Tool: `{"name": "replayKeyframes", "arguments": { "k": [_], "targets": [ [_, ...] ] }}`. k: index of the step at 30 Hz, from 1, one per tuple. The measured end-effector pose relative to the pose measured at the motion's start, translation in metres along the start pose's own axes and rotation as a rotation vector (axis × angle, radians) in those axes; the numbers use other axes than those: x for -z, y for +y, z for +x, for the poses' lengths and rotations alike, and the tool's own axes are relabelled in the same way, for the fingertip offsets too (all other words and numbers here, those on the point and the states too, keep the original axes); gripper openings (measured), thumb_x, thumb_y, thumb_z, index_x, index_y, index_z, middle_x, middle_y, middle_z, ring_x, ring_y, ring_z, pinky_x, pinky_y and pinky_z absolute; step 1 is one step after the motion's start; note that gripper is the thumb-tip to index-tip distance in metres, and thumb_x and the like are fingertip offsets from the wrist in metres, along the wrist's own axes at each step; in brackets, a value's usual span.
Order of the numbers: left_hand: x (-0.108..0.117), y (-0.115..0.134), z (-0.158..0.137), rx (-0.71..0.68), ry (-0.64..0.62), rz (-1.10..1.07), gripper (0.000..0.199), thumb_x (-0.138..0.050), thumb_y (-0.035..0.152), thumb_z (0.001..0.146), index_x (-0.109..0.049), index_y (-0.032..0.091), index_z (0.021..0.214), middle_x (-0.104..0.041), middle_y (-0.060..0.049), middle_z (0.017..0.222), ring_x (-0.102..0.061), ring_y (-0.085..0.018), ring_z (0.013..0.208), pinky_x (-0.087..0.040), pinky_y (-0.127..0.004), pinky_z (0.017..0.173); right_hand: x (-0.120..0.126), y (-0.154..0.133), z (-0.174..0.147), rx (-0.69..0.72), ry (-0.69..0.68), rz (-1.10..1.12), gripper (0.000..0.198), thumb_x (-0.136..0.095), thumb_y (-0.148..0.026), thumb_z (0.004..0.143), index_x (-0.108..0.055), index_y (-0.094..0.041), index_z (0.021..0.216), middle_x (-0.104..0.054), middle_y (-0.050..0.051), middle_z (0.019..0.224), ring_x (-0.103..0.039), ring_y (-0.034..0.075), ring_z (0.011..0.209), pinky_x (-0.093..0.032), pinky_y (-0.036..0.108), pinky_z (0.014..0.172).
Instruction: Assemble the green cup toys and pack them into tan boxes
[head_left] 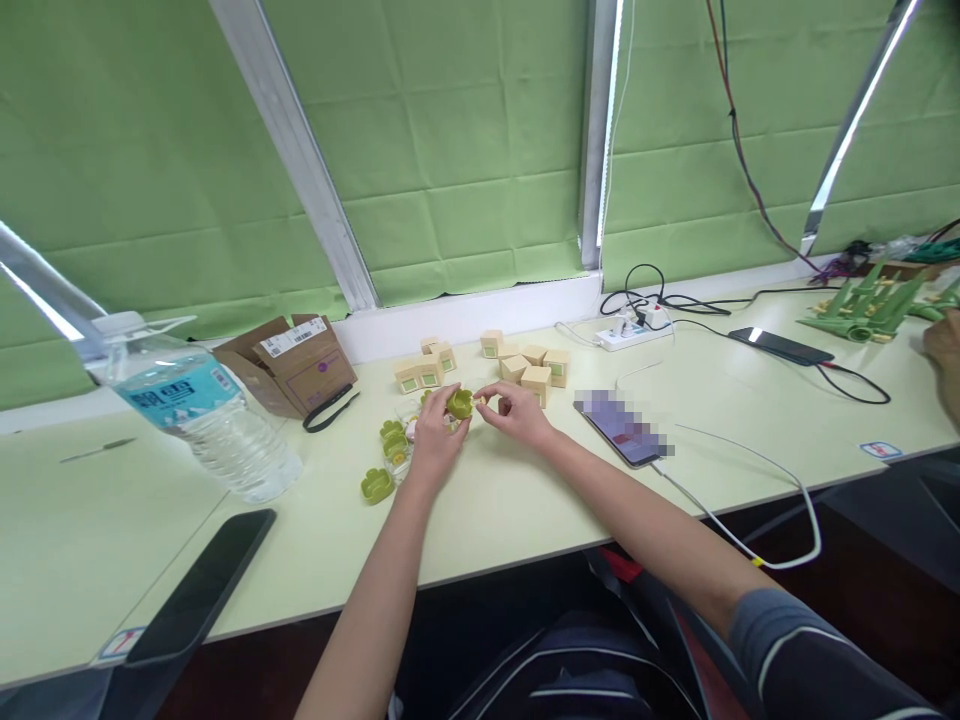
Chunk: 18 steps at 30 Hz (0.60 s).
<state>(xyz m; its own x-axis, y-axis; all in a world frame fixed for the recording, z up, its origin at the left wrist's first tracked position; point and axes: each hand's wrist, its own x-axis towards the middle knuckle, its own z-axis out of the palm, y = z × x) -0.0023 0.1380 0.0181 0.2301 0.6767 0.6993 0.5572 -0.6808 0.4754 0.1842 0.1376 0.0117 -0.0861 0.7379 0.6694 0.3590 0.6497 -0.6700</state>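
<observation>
My left hand (437, 438) is closed around a small green flower-shaped cup (460, 403), its opening turned up towards me. Just to the right of the cup, my right hand (517, 412) pinches a tiny pale yellowish piece (481, 401), too small to name. On the table by my left wrist lie more green flower-shaped cups (377, 486), with clear and yellow parts (397, 457) among them. Some of these are hidden behind my left hand. Several small tan boxes (536, 385) with green labels stand behind my hands.
An open cardboard box (292, 370) and a large water bottle (202, 410) stand at left, near a black phone (202, 585). At right lie a charging phone (622, 428), a power strip (634, 335), another phone (780, 346) and green spiky pieces (862, 310). Another person's hand (946, 350) rests at the far right.
</observation>
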Motion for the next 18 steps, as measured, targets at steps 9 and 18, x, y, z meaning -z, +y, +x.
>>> {"name": "replayKeyframes", "arguments": {
  "k": [9, 18],
  "targets": [
    [0.0006, 0.0019, 0.0001, 0.003, -0.014, -0.055, 0.049, -0.066, 0.019, 0.084, -0.058, 0.026, 0.131, -0.061, -0.009, 0.127, -0.061, -0.024, 0.119, -0.056, -0.041, 0.098, -0.003, -0.0007, -0.0015, 0.028, -0.027, -0.053, 0.02, -0.062, -0.033, 0.09, -0.074, -0.021, 0.101, -0.072, 0.003, 0.088, -0.05, 0.009, 0.054, -0.043, 0.022, 0.057],
    [0.0001, -0.0011, -0.0005, 0.039, -0.03, -0.06, 0.042, -0.068, 0.025, 0.084, -0.055, 0.025, 0.124, -0.067, -0.008, 0.118, -0.067, -0.02, 0.095, -0.057, -0.037, 0.085, -0.0041, 0.0008, -0.0013, 0.034, -0.037, -0.08, 0.019, -0.065, -0.031, 0.089, -0.077, -0.02, 0.1, -0.073, 0.002, 0.082, -0.051, 0.009, 0.053, -0.044, 0.023, 0.059]
  ]
}}
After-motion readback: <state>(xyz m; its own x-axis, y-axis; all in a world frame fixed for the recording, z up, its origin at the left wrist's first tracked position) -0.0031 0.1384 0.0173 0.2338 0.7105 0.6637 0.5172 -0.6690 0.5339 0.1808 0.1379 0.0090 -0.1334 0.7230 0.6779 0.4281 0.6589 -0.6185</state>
